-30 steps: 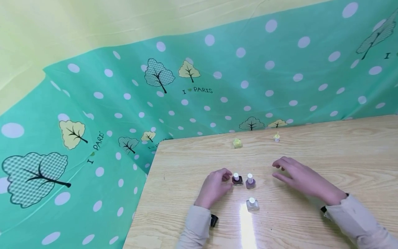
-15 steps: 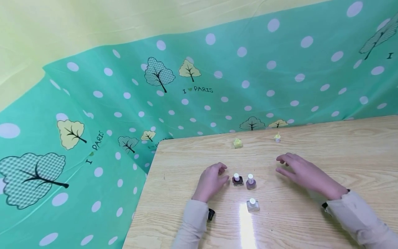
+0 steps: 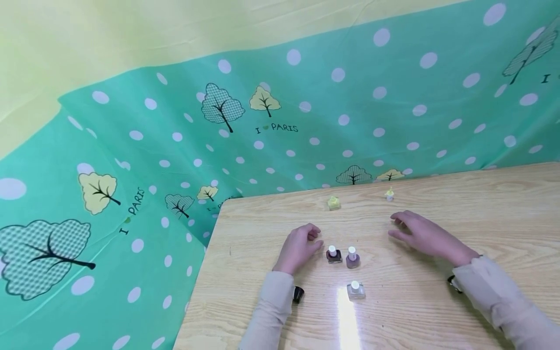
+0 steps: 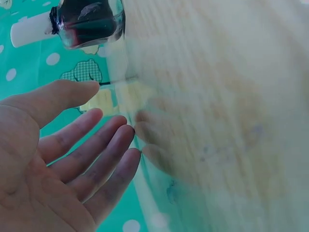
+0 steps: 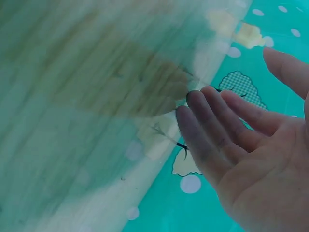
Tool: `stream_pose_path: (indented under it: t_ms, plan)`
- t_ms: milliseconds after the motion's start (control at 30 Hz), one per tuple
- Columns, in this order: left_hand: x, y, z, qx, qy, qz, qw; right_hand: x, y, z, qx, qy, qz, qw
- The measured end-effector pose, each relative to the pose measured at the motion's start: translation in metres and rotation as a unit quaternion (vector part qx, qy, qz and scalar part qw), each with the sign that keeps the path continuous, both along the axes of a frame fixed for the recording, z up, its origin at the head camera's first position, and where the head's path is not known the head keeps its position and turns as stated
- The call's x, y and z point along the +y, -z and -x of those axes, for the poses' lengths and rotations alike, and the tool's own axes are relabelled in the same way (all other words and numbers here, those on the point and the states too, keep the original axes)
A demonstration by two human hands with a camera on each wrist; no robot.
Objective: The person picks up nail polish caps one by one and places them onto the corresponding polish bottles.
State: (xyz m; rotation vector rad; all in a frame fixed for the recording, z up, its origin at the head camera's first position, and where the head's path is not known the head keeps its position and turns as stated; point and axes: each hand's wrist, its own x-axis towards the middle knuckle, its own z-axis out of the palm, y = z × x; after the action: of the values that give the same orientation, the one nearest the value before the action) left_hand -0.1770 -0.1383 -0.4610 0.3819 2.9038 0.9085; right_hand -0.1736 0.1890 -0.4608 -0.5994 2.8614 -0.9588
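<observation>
Left of the dark red nail polish bottle (image 3: 334, 256), my left hand (image 3: 300, 247) hovers close to the table with relaxed fingers and holds nothing. In the left wrist view that white-capped bottle (image 4: 89, 23) stands just beyond my thumb. A purple nail polish bottle (image 3: 352, 259) is upright beside the dark one, and a clear nail polish bottle (image 3: 356, 290) stands nearer to me. My right hand (image 3: 426, 234) is off to the right of the bottles, its fingers loosely extended and nothing in them, as the right wrist view also shows.
At the back of the wooden table (image 3: 262, 218) stand a small yellow bottle (image 3: 334, 203) and a tiny white-and-yellow item (image 3: 389, 195). A green dotted curtain (image 3: 306, 121) hangs behind the table and along its left side. Light glares off the front of the tabletop.
My left hand has drawn back from the dark red bottle, away to the left and slightly farther forward. My right hand has shifted a little forward. The bottles stand where they were.
</observation>
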Motion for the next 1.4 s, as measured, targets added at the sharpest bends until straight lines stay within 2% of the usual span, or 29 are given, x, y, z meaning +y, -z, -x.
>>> stream_pose_path:
  t_ms: [267, 533, 733, 900, 1100, 1267, 1400]
  plan:
    - [0.001, 0.001, 0.014, -0.022, 0.000, -0.018, 0.9996, 0.003, -0.001, 0.019, -0.046, 0.009, 0.037, 0.9982]
    - [0.003, 0.000, 0.030, -0.026, -0.001, -0.035, 0.9990, 0.008, 0.001, 0.033, -0.058, 0.028, 0.051, 0.9966]
    - [0.009, 0.000, 0.045, -0.039, -0.020, -0.049, 0.9978, 0.015, 0.003, 0.047, -0.077, 0.057, 0.064, 0.9934]
    - [0.016, 0.002, 0.058, -0.036, -0.037, -0.050, 0.9974, 0.017, 0.005, 0.059, -0.079, 0.065, 0.072, 0.9921]
    - [0.025, 0.001, 0.070, -0.048, -0.044, -0.059, 0.9961, 0.015, 0.004, 0.067, -0.083, 0.067, 0.088, 0.9904]
    - [0.033, 0.007, 0.081, -0.057, -0.038, -0.087, 0.9939, 0.013, 0.005, 0.072, -0.092, 0.073, 0.094, 0.9887]
    - [0.039, 0.012, 0.086, -0.054, -0.038, -0.093, 0.9934, 0.013, 0.008, 0.073, -0.093, 0.081, 0.099, 0.9874]
